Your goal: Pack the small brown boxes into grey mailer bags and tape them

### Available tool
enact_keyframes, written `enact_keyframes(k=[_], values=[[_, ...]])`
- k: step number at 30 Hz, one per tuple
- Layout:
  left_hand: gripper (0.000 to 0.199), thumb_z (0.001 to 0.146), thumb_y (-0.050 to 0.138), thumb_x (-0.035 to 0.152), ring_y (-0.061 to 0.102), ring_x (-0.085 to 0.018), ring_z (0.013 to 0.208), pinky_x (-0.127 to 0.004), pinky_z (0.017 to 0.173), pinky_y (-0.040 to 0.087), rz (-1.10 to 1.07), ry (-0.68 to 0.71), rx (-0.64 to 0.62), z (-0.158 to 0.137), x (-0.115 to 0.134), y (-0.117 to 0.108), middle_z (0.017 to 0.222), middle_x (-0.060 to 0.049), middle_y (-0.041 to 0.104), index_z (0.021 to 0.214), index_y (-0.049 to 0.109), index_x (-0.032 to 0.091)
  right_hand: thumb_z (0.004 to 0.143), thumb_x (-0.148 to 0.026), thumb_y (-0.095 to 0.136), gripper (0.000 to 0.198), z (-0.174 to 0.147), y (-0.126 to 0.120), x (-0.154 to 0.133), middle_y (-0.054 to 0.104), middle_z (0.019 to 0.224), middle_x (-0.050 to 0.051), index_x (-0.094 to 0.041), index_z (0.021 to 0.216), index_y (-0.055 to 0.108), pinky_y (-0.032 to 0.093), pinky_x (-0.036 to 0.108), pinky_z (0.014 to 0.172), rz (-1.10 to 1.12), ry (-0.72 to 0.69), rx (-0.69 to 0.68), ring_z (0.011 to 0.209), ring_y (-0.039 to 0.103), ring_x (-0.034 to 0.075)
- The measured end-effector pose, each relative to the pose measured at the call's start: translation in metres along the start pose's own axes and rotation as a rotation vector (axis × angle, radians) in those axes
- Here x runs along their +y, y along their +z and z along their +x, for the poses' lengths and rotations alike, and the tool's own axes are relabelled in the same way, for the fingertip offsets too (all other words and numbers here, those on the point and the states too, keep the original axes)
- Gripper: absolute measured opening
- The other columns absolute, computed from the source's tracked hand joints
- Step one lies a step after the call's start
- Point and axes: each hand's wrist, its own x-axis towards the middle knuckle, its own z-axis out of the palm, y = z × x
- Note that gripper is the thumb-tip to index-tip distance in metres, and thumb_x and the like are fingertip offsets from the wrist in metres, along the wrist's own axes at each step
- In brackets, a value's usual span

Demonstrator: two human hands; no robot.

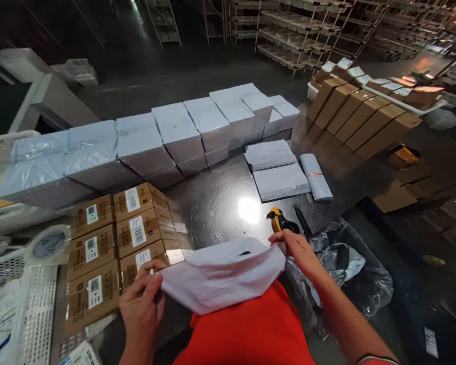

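Note:
A white plastic mailing bag point(228, 276) is stretched between my two hands, just above the table's near edge and in front of my red top. My left hand point(142, 299) pinches its left corner between thumb and fingers. At the opposite corner, my right hand point(294, 248) grips the bag with its fingertips. Beyond the right hand lies a yellow and black tape cutter point(279, 220), with a black pen point(302, 220) beside it. Several brown cartons with barcode labels point(137, 230) stand close to my left hand.
A row of white-wrapped boxes point(175, 126) lines the table's back edge. Flat white bags point(281, 177) and a banded roll of bags point(315, 177) lie right of centre. Crumpled clear plastic point(372, 289) is at the right, a tape roll point(48, 244) and white basket point(38, 304) at the left.

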Motion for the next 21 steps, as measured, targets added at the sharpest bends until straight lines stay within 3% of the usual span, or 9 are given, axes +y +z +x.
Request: enact_keyframes(k=[6,14,17,21], values=[[0.040,0.056,0.089,0.042,0.050,-0.010,0.064,-0.017,0.043,0.038,-0.040,-0.013,0.025,0.001,-0.001,0.002,0.088,-0.005,0.059,0.047,0.060,0.015,0.075,-0.066,0.070,0.050,0.004,-0.004,-0.014,0.057,0.060,-0.002,-0.017,0.081,0.071,0.039,0.024,0.048,-0.053,0.035,-0.078,0.051,0.048,0.010],[0.043,0.057,0.087,0.044,0.049,-0.010,0.062,-0.017,0.046,0.040,-0.070,-0.030,0.035,-0.001,-0.003,0.002,0.083,-0.004,0.059,0.047,0.058,0.014,0.063,-0.054,0.084,0.041,0.003,-0.011,-0.009,0.062,0.059,0.000,-0.018,0.071,0.068,0.045,0.027,0.050,-0.082,0.015,-0.135,0.054,0.056,0.015],[0.042,0.054,0.087,0.041,0.048,-0.009,0.060,-0.017,0.046,0.039,-0.079,-0.018,0.054,-0.001,-0.004,0.003,0.080,-0.003,0.059,0.046,0.056,0.014,0.073,-0.052,0.078,0.035,-0.001,-0.008,-0.006,0.061,0.059,0.000,-0.019,0.067,0.067,0.044,0.027,0.051,-0.112,-0.156,-0.067,0.055,0.055,0.014],[0.044,0.056,0.086,0.044,0.049,-0.010,0.064,-0.018,0.047,0.038,-0.035,0.010,0.063,-0.004,-0.004,0.002,0.083,-0.004,0.060,0.045,0.055,0.014,0.084,-0.042,0.071,0.025,-0.007,0.001,0.006,0.059,0.063,0.001,-0.022,0.069,0.072,0.045,0.028,0.057,-0.160,-0.535,0.061,0.061,0.054,0.014]])
